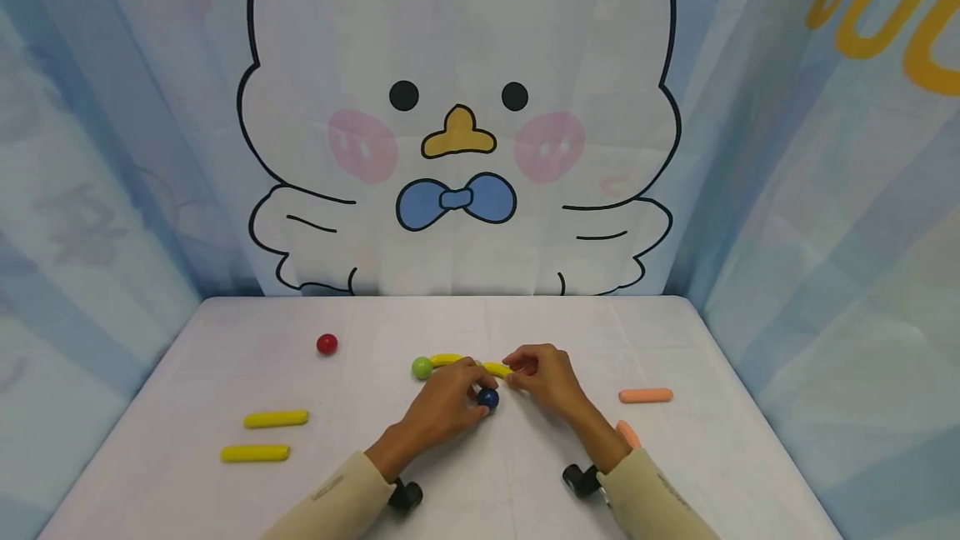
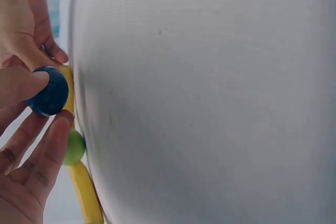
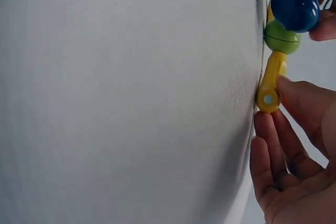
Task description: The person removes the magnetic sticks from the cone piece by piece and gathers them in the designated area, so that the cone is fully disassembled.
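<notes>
In my left hand [image 1: 448, 394] a dark blue ball [image 1: 488, 398] is pinched between thumb and fingers; the left wrist view shows the same blue ball [image 2: 52, 99] close up. My right hand [image 1: 546, 377] pinches the free end of a yellow stick [image 1: 497, 369]. In the right wrist view that yellow stick [image 3: 271, 80] has a pale round dot on its end and touches a green ball [image 3: 282, 38]. Beyond it, another yellow stick [image 1: 446, 359] leads to a second green ball [image 1: 422, 368] at the row's left end. My left hand partly hides the row's middle.
A red ball [image 1: 326, 344] lies at the back left. Two yellow sticks, one farther [image 1: 276, 418] and one nearer [image 1: 254, 452], lie at the left. At the right is an orange stick [image 1: 646, 395]; another orange stick [image 1: 628, 434] is partly behind my right forearm.
</notes>
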A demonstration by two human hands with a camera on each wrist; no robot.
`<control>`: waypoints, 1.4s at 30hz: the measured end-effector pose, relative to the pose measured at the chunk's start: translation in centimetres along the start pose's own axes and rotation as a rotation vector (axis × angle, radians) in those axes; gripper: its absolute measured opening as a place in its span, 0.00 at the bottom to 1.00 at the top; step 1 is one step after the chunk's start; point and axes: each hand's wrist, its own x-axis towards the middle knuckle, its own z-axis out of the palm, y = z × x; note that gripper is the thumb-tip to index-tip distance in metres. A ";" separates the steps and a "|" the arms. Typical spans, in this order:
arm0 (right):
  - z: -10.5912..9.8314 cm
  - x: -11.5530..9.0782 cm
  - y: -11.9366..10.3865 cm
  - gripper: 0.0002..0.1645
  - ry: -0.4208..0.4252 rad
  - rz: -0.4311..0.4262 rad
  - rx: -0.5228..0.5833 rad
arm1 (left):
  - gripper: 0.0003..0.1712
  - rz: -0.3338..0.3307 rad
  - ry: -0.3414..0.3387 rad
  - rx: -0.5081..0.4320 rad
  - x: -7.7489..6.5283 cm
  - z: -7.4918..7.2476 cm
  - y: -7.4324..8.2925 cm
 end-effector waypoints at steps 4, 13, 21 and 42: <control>0.2 0.1 -0.2 0.10 0.000 0.025 -0.028 | 0.19 -0.038 -0.011 -0.068 -0.6 -0.9 -0.1; 0.2 -0.1 -1.0 0.10 -0.015 0.076 -0.031 | 0.23 -0.060 0.064 -0.095 -2.1 -3.3 -0.6; 0.3 -0.2 -1.1 0.10 -0.012 0.075 -0.036 | 0.23 -0.122 0.142 -0.077 -3.0 -5.5 -0.7; 0.4 -0.1 -0.7 0.10 -0.015 0.083 -0.030 | 0.25 -0.216 0.283 0.055 -5.1 -11.9 -5.7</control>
